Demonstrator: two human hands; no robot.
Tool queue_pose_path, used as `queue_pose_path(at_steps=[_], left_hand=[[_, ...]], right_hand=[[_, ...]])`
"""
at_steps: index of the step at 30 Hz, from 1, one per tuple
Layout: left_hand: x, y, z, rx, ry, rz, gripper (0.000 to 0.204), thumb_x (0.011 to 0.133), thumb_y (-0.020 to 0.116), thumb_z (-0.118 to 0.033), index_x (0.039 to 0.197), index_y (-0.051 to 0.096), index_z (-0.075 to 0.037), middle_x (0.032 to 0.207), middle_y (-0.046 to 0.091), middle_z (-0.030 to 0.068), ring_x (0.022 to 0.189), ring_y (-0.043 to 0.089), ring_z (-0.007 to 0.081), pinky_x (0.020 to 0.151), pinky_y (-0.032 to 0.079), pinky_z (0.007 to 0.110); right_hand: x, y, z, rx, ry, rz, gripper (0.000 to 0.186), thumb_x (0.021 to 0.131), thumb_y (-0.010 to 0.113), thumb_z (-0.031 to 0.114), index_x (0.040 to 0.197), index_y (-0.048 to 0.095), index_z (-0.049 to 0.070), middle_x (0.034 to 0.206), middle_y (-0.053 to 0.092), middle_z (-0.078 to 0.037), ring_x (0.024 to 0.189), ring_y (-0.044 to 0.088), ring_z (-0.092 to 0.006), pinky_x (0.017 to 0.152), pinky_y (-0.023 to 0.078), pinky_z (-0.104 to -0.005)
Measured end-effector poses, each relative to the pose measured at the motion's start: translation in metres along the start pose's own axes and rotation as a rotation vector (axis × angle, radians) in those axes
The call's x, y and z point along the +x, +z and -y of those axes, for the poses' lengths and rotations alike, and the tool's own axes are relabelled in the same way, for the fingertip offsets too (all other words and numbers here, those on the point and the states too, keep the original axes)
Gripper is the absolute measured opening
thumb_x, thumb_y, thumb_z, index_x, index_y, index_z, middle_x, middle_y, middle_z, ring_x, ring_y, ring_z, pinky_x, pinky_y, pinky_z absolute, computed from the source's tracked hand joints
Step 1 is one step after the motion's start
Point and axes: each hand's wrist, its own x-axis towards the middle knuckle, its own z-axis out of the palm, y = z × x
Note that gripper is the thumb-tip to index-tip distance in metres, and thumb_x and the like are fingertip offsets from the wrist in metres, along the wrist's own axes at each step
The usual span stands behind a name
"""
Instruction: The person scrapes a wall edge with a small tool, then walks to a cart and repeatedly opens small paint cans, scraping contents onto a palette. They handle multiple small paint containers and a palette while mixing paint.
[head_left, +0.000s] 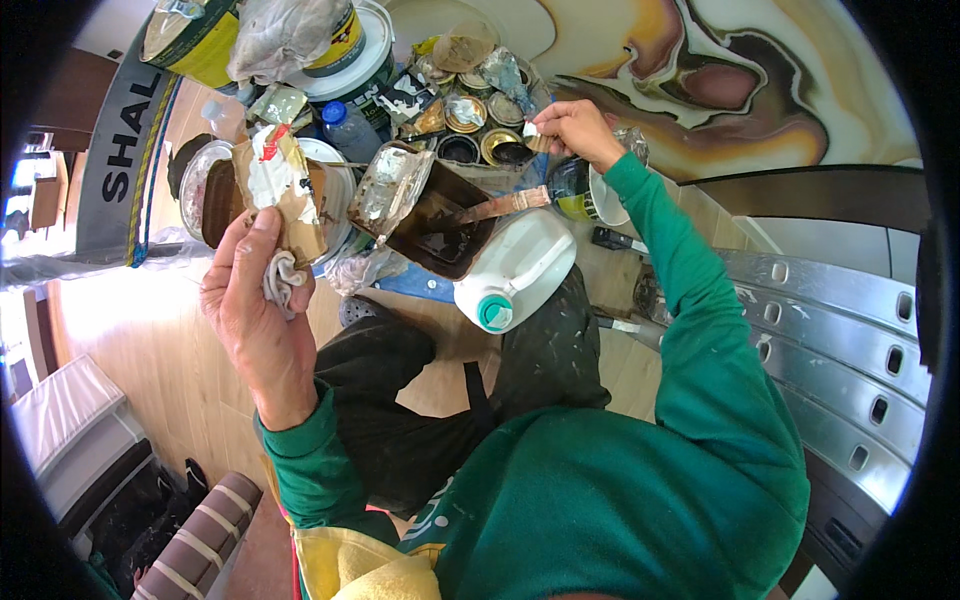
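Observation:
My left hand [255,315] is raised and pinches a piece of cardboard [280,195] smeared with white paste and a little red. A crumpled white rag [284,282] is tucked in the same fingers. Out to the far right, my right hand [580,132] pinches a small brown-and-white piece [536,138], too small to name, above several open tins [502,147]. Between the hands stands an open brown tub [415,215] with a dark inside. A paint-stained brush or stick [502,206] lies across its rim.
In front of my knees stands a white jug [520,265] with a teal cap. A blue-capped bottle [350,128] and paint buckets [345,75] stand behind. A metal ladder [830,320] lies at the right, near a marbled panel [730,80]. A rolled mat [200,540] is lower left.

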Motion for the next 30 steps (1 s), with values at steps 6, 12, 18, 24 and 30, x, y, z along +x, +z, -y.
queue_pose_path(at_steps=[6,12,18,24,30], left_hand=[[0.001,0.004,0.0,-0.005,-0.01,0.018,0.016,0.09,0.064,-0.011,0.098,0.066,0.003,0.071,0.063,0.0022,0.047,0.046,0.0028,0.039,0.031,0.017],[0.003,0.004,0.002,0.009,-0.022,0.031,0.017,0.091,0.064,-0.011,0.099,0.066,0.003,0.072,0.063,0.0026,0.047,0.046,0.0029,0.039,0.032,0.017],[0.004,-0.002,0.0,0.015,-0.001,0.033,0.017,0.091,0.064,-0.012,0.099,0.066,0.003,0.072,0.063,0.0024,0.047,0.047,0.0029,0.039,0.032,0.017],[0.001,-0.005,-0.002,0.029,-0.002,-0.026,0.017,0.09,0.064,-0.012,0.1,0.067,0.003,0.072,0.063,0.0018,0.047,0.046,0.0023,0.039,0.032,0.016],[0.0,-0.012,-0.003,0.015,0.006,-0.019,0.016,0.09,0.065,-0.011,0.099,0.066,0.003,0.075,0.064,0.0028,0.048,0.046,0.0024,0.039,0.032,0.016]], right_hand=[[-0.013,-0.002,-0.019,0.034,0.138,0.032,0.02,0.083,0.064,0.019,0.095,0.071,0.005,0.07,0.062,0.001,0.049,0.047,-0.0059,0.041,0.034,-0.0205],[-0.023,0.013,-0.034,0.156,0.127,0.061,0.038,0.079,0.066,0.014,0.116,0.066,0.002,0.068,0.061,0.0,0.049,0.048,-0.007,0.042,0.035,-0.0211],[-0.006,0.015,-0.012,-0.157,0.144,0.23,0.04,0.069,0.069,0.017,0.103,0.064,-0.003,0.061,0.06,-0.004,0.045,0.051,-0.0116,0.04,0.038,-0.0253],[0.017,0.018,-0.008,-0.382,0.26,0.336,0.02,0.067,0.071,0.021,0.067,0.066,0.002,0.055,0.057,-0.005,0.045,0.052,-0.0124,0.037,0.037,-0.0264],[0.018,0.009,-0.014,-0.077,0.324,0.302,0.017,0.068,0.071,0.019,0.067,0.066,0.003,0.057,0.058,-0.005,0.043,0.049,-0.0096,0.035,0.031,-0.0236]])
